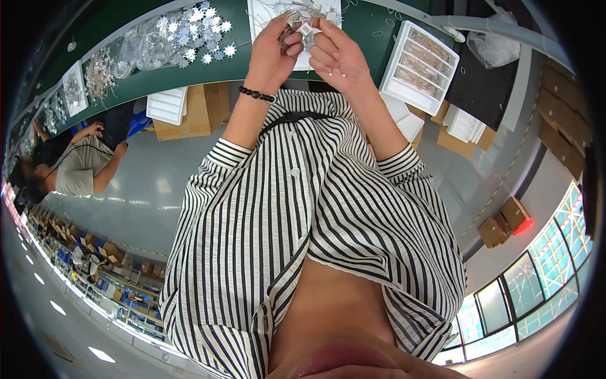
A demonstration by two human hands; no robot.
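Green tabletop (pixel 372 49) below, both curled hands (pixel 275 45) (pixel 339 54) apparently pinch a white piece (pixel 305 30).

Over a white tray (pixel 257 18), the left hand (pixel 276 47) and right hand (pixel 339 54) are holding a small white piece (pixel 305 29). Silver stars (pixel 207 58) are lying left of the tray; a divided box (pixel 390 77) of thin parts (pixel 426 55) is sitting right of it. Far left of the tray, a person (pixel 82 167) is wearing a grey top.

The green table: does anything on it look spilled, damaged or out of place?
A few thin, pale loops lie loose on the green table between the right hand and the white divided tray. They look slightly stray, since the tray's thin pieces sit in compartments. I see no clear damage.
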